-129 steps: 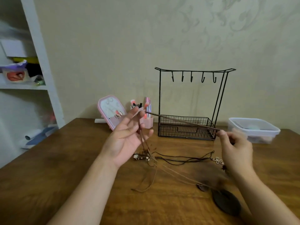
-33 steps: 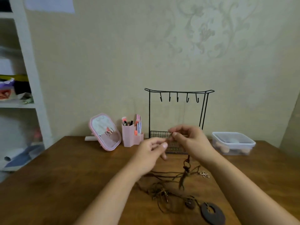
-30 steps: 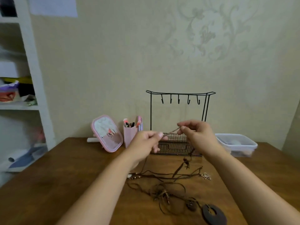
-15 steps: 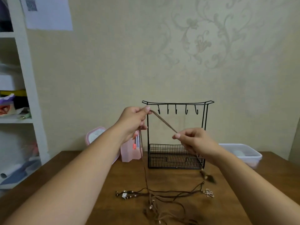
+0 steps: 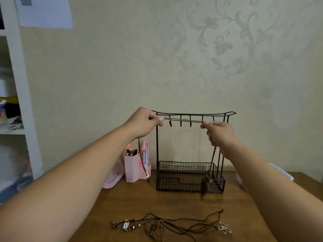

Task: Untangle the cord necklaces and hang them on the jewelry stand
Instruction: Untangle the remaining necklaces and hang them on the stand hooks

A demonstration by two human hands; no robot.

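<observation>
Both hands had risen from the table: left hand (image 5: 146, 122) and right hand (image 5: 217, 132) pinched the brown cord necklace (image 5: 183, 120) taut against the black wire jewelry stand's hooks (image 5: 190, 123), ready for hanging

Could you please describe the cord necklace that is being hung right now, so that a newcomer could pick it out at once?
Find the black wire jewelry stand at the back of the wooden table. The brown cord necklace is stretched level across its hooks, pinched between the left hand and right hand. Unlike the tangled cords lying on the table, it is taut and lifted.
</observation>
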